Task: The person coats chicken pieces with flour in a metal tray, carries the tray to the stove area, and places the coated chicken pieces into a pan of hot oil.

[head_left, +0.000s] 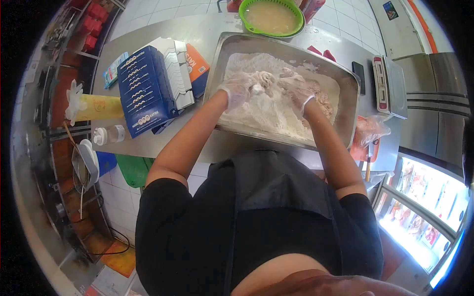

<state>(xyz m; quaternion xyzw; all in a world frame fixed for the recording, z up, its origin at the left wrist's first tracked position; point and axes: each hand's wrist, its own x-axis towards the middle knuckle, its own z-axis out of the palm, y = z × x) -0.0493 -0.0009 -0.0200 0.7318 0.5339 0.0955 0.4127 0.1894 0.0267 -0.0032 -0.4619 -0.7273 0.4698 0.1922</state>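
A deep steel tray holds white flour and pale raw meat pieces, probably chicken. My left hand, in a clear plastic glove, is closed around a flour-coated meat piece near the tray's middle. To its right, my right hand, gloved the same way, lies in the flour with its fingers stretched out toward the far left. Flour covers its fingertips and partly hides them. Beside that hand, along the tray's right side, are more meat pieces.
A green colander with cloudy liquid stands behind the tray. Blue boxes, an orange box and a clear bottle are at left. At right lie a phone, a scale and a plastic bag.
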